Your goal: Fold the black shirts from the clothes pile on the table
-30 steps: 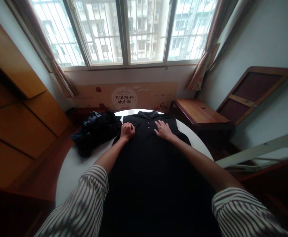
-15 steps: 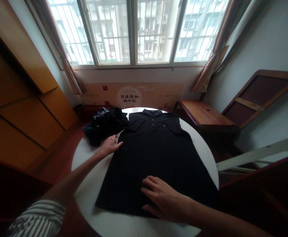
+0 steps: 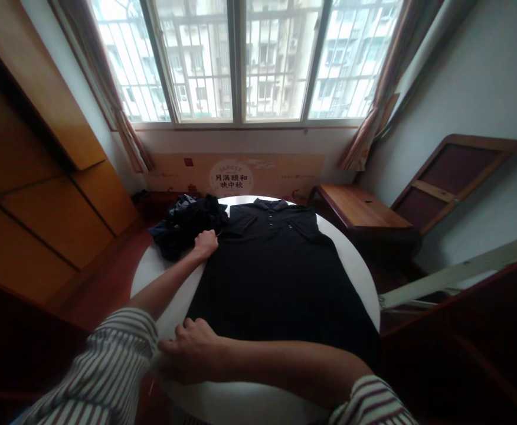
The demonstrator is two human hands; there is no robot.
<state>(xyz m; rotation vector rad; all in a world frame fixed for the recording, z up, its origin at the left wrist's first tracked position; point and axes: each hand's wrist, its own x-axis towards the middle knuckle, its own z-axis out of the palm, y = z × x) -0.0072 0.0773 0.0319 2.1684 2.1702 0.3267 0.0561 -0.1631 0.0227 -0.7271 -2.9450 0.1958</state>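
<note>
Left hand [image 3: 206, 242] grip clamped on black shirt [image 3: 276, 277] shoulder; right hand [image 3: 192, 349] crossed over, pinching hem corner.

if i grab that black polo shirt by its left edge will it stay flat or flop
Likely flops: the black polo shirt lies limp and flat on the round table. Probably light. It may slide on the smooth top, though both hands pinch its edge.

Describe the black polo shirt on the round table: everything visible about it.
The black polo shirt lies spread flat, front up, on the round white table, collar toward the window, with small buttons down a short placket. The fabric looks soft, matte and mostly smooth. The left hand rests closed on its left shoulder edge, beside a dark clothes pile. The right hand, crossed over, curls at the near left hem corner. The hem reaches the table's near edge.
</note>
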